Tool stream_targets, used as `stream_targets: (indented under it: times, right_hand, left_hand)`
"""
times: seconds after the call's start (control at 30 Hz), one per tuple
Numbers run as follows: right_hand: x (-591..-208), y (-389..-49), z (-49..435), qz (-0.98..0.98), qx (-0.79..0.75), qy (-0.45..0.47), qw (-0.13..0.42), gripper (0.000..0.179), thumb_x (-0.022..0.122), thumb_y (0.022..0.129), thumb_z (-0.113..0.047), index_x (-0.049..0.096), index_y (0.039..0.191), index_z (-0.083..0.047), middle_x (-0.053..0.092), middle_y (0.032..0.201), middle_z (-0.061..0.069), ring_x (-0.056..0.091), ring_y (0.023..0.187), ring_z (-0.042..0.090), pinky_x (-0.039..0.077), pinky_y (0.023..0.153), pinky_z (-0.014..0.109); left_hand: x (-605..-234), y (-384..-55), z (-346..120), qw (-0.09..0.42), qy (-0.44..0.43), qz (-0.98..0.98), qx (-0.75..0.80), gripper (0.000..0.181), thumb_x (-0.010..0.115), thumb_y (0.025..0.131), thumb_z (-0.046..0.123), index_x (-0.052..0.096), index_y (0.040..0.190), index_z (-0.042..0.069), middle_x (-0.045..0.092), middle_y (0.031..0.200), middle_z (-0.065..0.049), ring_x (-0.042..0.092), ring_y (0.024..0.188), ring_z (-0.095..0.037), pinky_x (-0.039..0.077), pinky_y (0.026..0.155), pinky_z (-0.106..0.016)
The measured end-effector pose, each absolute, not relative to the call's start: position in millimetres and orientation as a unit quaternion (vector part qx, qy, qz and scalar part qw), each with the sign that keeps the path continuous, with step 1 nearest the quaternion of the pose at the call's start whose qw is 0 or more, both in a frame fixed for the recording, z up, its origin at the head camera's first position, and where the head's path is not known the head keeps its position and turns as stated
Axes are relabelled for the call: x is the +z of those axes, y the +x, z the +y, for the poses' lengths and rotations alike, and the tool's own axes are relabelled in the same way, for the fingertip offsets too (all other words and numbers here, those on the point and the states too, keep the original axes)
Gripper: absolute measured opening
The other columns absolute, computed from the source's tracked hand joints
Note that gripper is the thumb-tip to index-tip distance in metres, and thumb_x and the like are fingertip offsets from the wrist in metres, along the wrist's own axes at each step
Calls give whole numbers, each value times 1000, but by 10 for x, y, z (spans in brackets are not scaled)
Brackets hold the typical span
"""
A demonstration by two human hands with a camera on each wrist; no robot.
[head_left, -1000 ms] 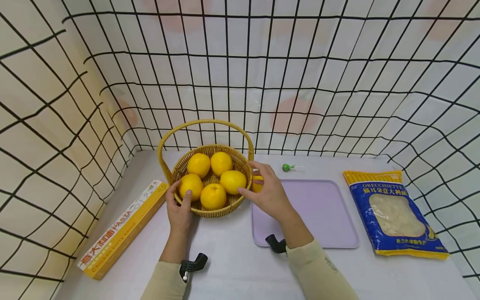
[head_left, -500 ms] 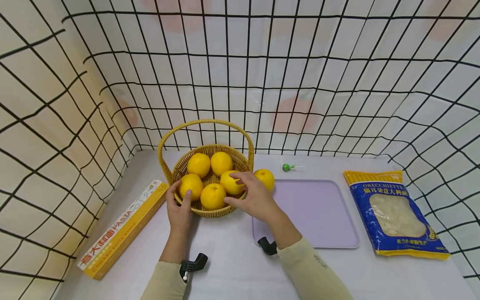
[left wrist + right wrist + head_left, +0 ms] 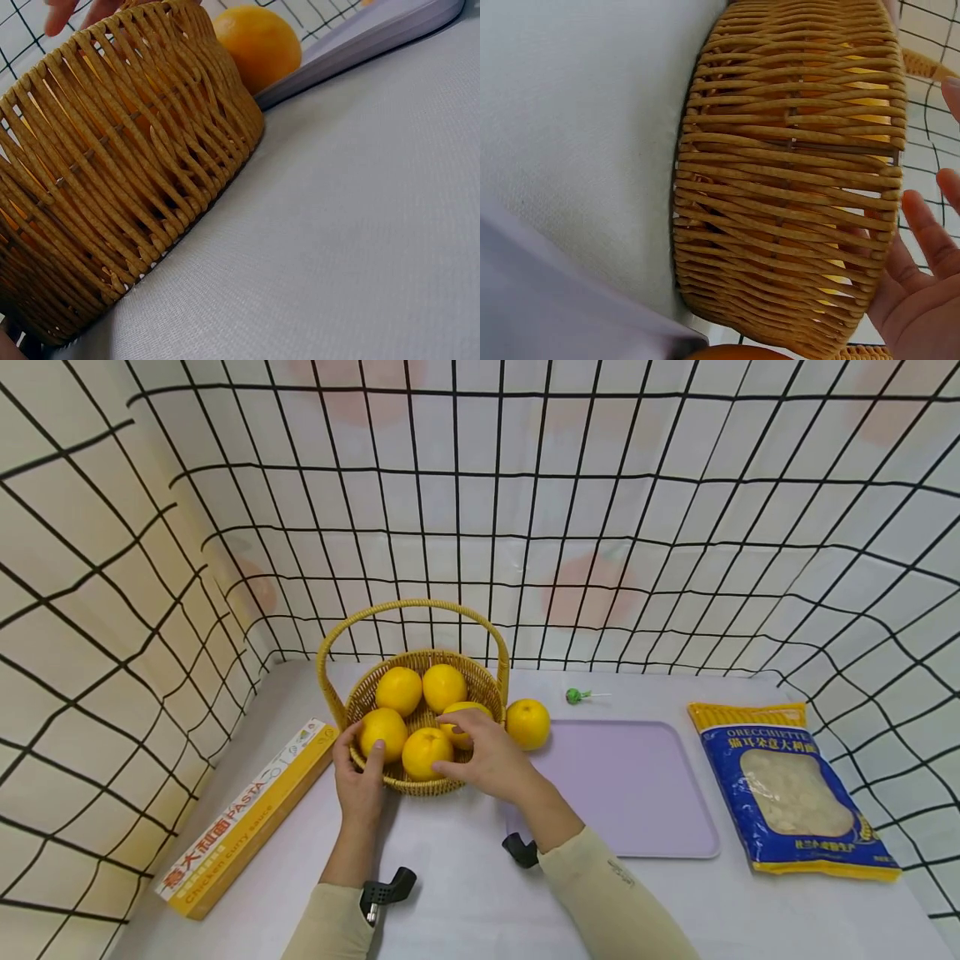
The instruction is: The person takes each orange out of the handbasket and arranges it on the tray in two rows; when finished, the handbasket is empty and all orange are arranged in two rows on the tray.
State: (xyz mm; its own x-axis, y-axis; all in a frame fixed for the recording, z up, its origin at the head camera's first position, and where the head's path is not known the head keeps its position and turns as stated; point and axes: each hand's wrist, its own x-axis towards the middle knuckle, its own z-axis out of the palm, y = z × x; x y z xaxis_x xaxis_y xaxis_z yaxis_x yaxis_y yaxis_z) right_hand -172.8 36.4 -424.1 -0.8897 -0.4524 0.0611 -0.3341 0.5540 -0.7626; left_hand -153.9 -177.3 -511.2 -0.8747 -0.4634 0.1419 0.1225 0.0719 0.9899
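Note:
A wicker basket (image 3: pixel 420 788) with a tall arched handle holds several oranges (image 3: pixel 399 691). My left hand (image 3: pixel 358 793) grips the basket's left rim, its thumb inside beside the nearest left orange (image 3: pixel 382 733). Above the front right rim is my right hand (image 3: pixel 495 762), fingers spread, thumb close to the front orange (image 3: pixel 427 753); it partly covers the orange at the right. The right wrist view shows these fingers (image 3: pixel 930 240) loosely extended over the rim. Outside the basket, one more orange (image 3: pixel 528 724) sits by the tray's far left corner, also visible beyond the woven wall (image 3: pixel 135 150) in the left wrist view.
A lilac tray (image 3: pixel 622 793) lies right of the basket. Farther right is a blue and yellow bag of orecchiette (image 3: pixel 795 793). A long pasta box (image 3: pixel 251 818) lies at the left. Behind, a green lollipop (image 3: pixel 576 696) lies before a black wire grid (image 3: pixel 450 535).
My right hand has moved left from beside the outer orange to over the basket's front right, uncovering that orange. The left hand has stayed on the rim.

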Motion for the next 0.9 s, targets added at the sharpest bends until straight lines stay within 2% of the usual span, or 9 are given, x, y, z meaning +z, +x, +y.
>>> stream_targets:
  times: [0.33, 0.9]
  right_hand:
    - [-4255, -1773, 300, 881, -383, -269, 68, 64, 82, 86, -37, 56, 142, -23, 52, 151, -4, 50, 139, 20, 42, 117, 46]
    - [-4273, -1848, 206, 893, -313, -312, 81, 65, 80, 88, -37, 55, 146, -21, 50, 153, -4, 45, 144, 17, 37, 121, 41]
  left_hand:
    - [-5081, -1528, -1752, 221, 125, -697, -671, 46, 60, 99, 13, 48, 143, 9, 40, 154, -12, 34, 147, -30, 24, 124, -54]
    - [-5072, -1520, -1762, 216, 123, -700, -669, 46, 60, 99, 16, 48, 143, 10, 39, 155, -10, 33, 148, -28, 23, 125, -53]
